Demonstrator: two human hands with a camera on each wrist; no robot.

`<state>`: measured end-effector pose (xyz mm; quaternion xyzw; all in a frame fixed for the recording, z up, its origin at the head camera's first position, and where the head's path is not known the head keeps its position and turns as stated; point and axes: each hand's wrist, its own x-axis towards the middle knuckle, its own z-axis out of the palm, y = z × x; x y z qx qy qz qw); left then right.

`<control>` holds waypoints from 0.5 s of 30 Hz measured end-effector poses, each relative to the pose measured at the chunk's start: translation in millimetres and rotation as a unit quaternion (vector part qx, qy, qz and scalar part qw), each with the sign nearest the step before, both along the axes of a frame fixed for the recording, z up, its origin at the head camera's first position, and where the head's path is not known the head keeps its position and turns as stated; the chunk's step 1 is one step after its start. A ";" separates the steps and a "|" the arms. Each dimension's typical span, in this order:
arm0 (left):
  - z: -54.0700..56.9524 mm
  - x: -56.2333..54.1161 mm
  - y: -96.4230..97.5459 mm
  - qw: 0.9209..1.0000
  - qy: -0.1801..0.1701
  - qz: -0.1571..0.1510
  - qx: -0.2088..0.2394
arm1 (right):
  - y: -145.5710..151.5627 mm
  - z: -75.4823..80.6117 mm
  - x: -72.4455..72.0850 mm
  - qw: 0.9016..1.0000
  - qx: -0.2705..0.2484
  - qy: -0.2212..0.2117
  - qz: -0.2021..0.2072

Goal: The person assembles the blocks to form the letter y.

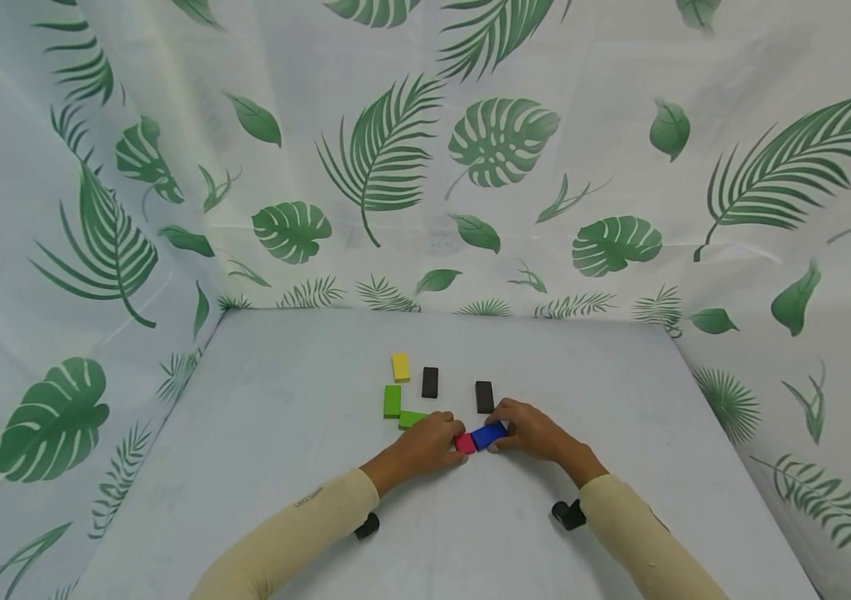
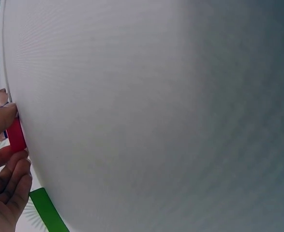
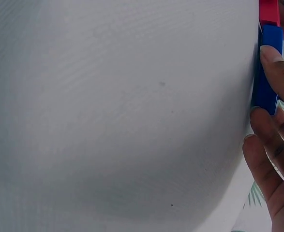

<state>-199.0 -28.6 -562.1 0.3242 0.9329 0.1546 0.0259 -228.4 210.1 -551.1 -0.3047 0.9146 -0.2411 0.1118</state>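
My left hand (image 1: 431, 442) pinches a red block (image 1: 465, 443) between thumb and fingers at the middle of the table. Against its right end lies a blue block (image 1: 488, 435), which my right hand (image 1: 533, 429) grips with thumb and fingers. The two blocks touch end to end, slightly angled. In the left wrist view the red block (image 2: 16, 135) shows between thumb and fingers. The right wrist view shows the thumb laid along the blue block (image 3: 267, 72). Just beyond the left hand lies a green block (image 1: 412, 419), partly hidden by its fingers.
Another green block (image 1: 392, 402), a yellow block (image 1: 400, 367) and a black block (image 1: 430, 382) lie farther back on the white table (image 1: 282, 400). A second black block (image 1: 484, 397) is close behind the right hand. Leaf-printed cloth (image 1: 395, 250) hangs around the table's back and sides.
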 end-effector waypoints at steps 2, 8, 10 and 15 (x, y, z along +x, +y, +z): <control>-0.7 0.3 -0.1 1.000 0.001 -0.001 -0.001 | -0.8 0.2 0.4 1.000 -0.001 0.000 0.000; -2.1 0.9 -0.4 1.000 -0.001 0.001 -0.002 | -2.6 -1.1 0.8 1.000 0.002 0.005 0.003; -2.3 1.0 -0.4 1.000 0.002 0.000 0.000 | -2.8 -1.3 0.5 1.000 0.003 0.007 0.002; -2.2 0.6 -1.3 1.000 0.013 -0.002 0.001 | -4.3 -0.6 0.1 1.000 0.009 0.013 0.000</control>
